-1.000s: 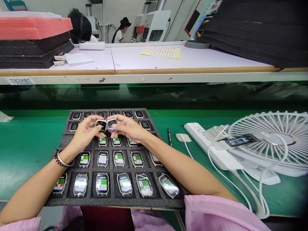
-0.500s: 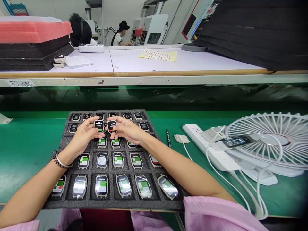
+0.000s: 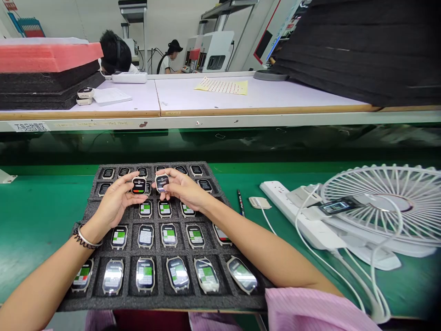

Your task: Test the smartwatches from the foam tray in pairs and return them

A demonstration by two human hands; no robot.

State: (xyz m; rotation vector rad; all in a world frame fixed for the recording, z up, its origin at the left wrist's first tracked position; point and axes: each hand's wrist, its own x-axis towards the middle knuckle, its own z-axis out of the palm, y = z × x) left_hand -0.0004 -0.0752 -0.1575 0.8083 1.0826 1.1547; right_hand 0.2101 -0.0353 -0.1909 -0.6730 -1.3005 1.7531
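Observation:
My left hand point(image 3: 119, 197) grips a strapless smartwatch point(image 3: 139, 185) by its edges; its dark screen shows white text with a red and green bar at the bottom. Just to the right, my right hand point(image 3: 182, 187) pinches a second smartwatch point(image 3: 161, 183), its thumb over the lower part of the screen. Both watches are held above the far half of a dark grey foam tray point(image 3: 138, 301). Rows of similar watches lie in its compartments; the nearer ones, such as one watch point(image 3: 145, 274), show green and white screens, while the far ones show dark text screens.
Right of the tray lie a black pen point(image 3: 240, 203), a white charging puck point(image 3: 260, 202), a white power strip point(image 3: 296, 216) with cables, and a white fan point(image 3: 409, 202). A shelf point(image 3: 193, 99) behind carries foam stacks and a yellow sticker sheet point(image 3: 222, 85). Two people sit beyond.
The left watch's bottom bar has turned from green to red and green. The right watch's screen no longer shows its orange bar. The head view has tilted slightly up.

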